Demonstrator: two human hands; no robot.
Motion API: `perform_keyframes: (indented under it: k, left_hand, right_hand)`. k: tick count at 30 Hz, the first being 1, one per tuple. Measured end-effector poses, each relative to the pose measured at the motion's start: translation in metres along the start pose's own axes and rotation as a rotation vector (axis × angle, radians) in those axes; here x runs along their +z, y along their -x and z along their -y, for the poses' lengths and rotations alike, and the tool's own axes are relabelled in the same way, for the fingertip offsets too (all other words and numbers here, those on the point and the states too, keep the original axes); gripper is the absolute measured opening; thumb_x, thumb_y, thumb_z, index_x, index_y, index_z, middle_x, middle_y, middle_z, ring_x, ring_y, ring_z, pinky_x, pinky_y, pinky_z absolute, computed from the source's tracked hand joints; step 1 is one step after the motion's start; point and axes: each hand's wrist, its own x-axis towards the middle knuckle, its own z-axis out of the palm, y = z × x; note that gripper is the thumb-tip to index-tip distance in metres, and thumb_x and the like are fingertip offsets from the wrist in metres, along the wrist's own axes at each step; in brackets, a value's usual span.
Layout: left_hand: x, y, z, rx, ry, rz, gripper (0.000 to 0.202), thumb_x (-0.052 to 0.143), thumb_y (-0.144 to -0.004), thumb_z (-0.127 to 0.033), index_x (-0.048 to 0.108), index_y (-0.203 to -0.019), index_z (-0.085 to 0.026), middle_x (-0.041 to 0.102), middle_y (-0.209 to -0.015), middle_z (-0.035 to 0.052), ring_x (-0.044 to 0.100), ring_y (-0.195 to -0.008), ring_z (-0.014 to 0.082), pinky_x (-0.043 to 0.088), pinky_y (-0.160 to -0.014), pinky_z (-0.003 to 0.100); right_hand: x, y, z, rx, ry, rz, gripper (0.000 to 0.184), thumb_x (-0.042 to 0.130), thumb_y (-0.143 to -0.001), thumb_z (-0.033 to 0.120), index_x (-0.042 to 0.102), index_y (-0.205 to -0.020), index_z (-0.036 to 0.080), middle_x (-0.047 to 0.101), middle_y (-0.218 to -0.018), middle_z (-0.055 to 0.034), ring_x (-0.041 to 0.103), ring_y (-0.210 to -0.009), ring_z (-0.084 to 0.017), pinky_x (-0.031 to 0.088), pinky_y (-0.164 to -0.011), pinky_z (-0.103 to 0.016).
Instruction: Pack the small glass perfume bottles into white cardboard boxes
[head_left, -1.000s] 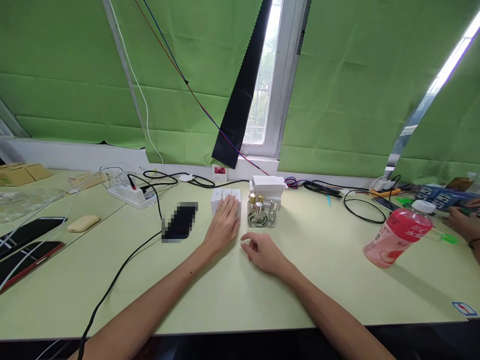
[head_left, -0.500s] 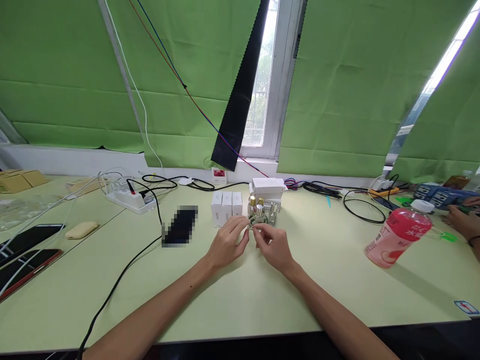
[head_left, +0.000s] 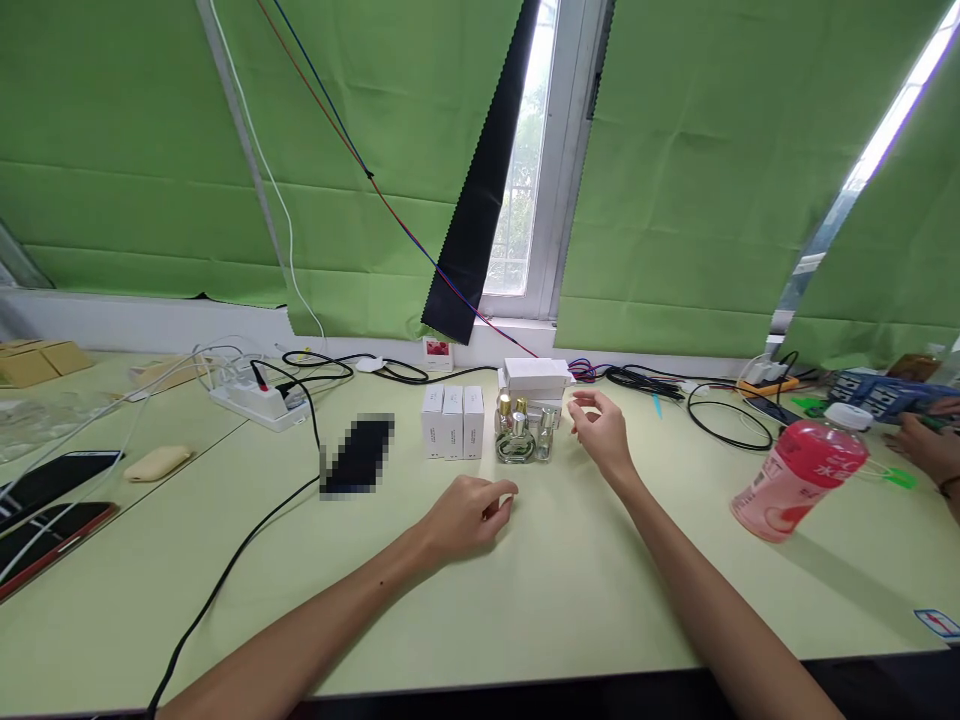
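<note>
Several small glass perfume bottles with gold and silver caps stand grouped at the middle of the table. Three white boxes stand upright in a row just left of them, and more white boxes are stacked behind the bottles. My left hand rests on the table in front of the bottles, its fingers loosely bent and holding nothing. To the right of the bottles, apart from them, my right hand hovers beside the stacked boxes. Its fingers are bent and spread, with nothing seen in them.
A pink drink bottle stands to the right, beyond it another person's hand. On the left are a blurred-out dark phone-like object, a power strip, a beige case and phones. Black cables run along the back.
Both hands have let go of the round glass bottle at the front of the group. My left hand drew back toward me; my right hand moved right and away, toward the stacked boxes.
</note>
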Motion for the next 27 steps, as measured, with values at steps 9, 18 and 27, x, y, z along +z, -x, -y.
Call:
perform_keyframes:
  k: [9,18,27]
  left_hand:
    - [-0.002,0.002,0.001,-0.076,0.006,0.049,0.019,0.051,-0.093,-0.019,0.069,-0.097,-0.019,0.057,-0.055,-0.004,0.048,-0.049,0.0104,0.036,-0.054,0.023]
    - [-0.003,0.003,0.001,-0.106,0.034,0.073,0.019,0.051,-0.093,-0.019,0.07,-0.098,-0.019,0.058,-0.056,-0.0035,0.048,-0.049,0.0102,0.036,-0.055,0.024]
    - [-0.004,0.002,-0.003,-0.109,0.019,0.102,0.018,0.05,-0.093,-0.019,0.068,-0.095,-0.02,0.056,-0.057,-0.0041,0.046,-0.051,0.0098,0.034,-0.055,0.023]
  right_hand:
    - [0.009,-0.044,-0.02,-0.096,0.026,0.057,0.051,0.059,-0.077,0.035,0.059,-0.125,0.016,0.062,-0.134,-0.0159,0.061,-0.056,-0.011,0.049,-0.049,-0.027]
    - [0.017,-0.065,-0.033,-0.088,0.073,0.121,0.053,0.048,-0.07,0.019,0.059,-0.121,0.013,0.064,-0.124,-0.0176,0.062,-0.054,-0.012,0.051,-0.049,-0.027]
    - [0.02,-0.071,-0.037,-0.073,0.044,0.117,0.041,0.051,-0.066,0.02,0.062,-0.106,0.015,0.067,-0.098,-0.0097,0.063,-0.053,-0.014,0.05,-0.045,-0.027]
